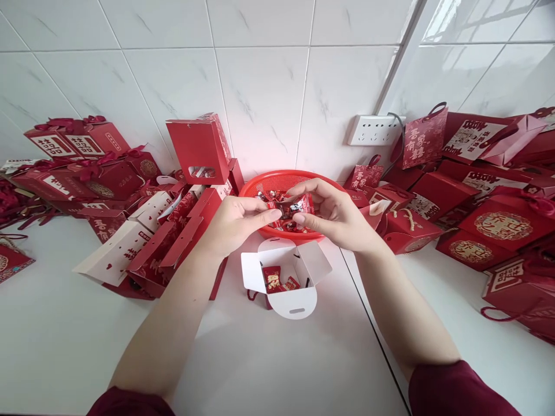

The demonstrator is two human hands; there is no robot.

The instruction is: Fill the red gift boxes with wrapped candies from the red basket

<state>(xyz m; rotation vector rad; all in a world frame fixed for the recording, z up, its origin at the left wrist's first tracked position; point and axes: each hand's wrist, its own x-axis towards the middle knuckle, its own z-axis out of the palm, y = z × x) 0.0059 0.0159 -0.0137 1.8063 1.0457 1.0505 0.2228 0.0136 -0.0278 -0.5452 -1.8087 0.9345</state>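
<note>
Above the basket's front rim, my left hand (240, 222) and my right hand (336, 214) face each other, thumbs and fingers pinched on shiny red wrapped candy (303, 205). Whether it is one piece held at both ends or separate pieces, I cannot tell. Right behind and below my hands is a red plastic basket (249, 188) with more wrapped candies (271, 195), partly hidden by my fingers. In front of it stands an open gift box (295, 303), white inside, its flaps spread outward. Red candy packets (273, 280) with gold print lie in the bottom of the box.
On the left, unclosed red and cream boxes (115, 254) stand in a row, beside a tall red box (197, 147) and stacked ribboned boxes (82, 138). Many red gift boxes (498, 225) are piled on the right. A power strip (375, 132) is on the tiled wall. A dark seam crosses the white table (277, 364).
</note>
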